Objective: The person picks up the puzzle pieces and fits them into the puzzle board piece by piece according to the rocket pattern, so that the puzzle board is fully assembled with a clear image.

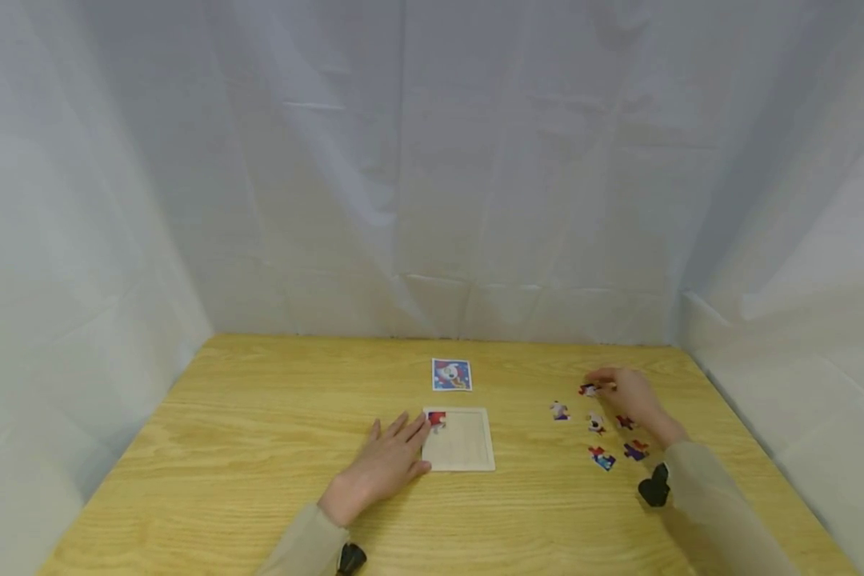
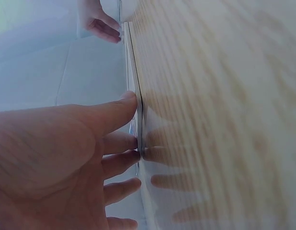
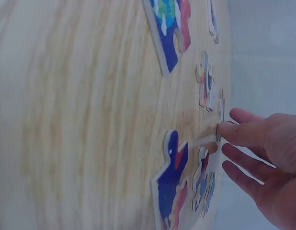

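White draped sheeting fills the upper two thirds of the head view and walls in three sides; below it sits the pale wood-grain laminate tabletop [image 1: 259,448], matte, with a smooth printed grain.

Next down in size: the shallow square light-wood puzzle tray [image 1: 468,448], at lower centre of the frame. It has a thin raised rim and a flat bare bed. One red-and-white jigsaw piece [image 1: 437,419] is seated in its upper left corner; the rest of the bed is unfilled. Just above the tray lies a small square reference card printed with a white cartoon dog on blue [image 1: 451,374], flat and glossy-looking.

Left hand [image 1: 389,464]: fingers straight and spread, flat on the table, fingertips against the tray's left edge. The left wrist view shows the fingertips [image 2: 131,98] butting the thin rim. Reads as bracing the tray.

Right hand [image 1: 630,396], right of centre: thumb and fingertips pinching a small red-and-white loose piece [image 1: 588,390] at the far end of the cluster. Whether it is lifted off the table, can't tell.

Loose cut pieces [image 1: 605,436] lie scattered near that hand, apart from each other: thin flat board, knob-and-socket outlines, blue, purple, red and white print on top.

Judgement: early stage, one piece placed and the second being picked. Next move calls for carrying it left to the tray, turning it to match the card, and keeping the left hand steady.
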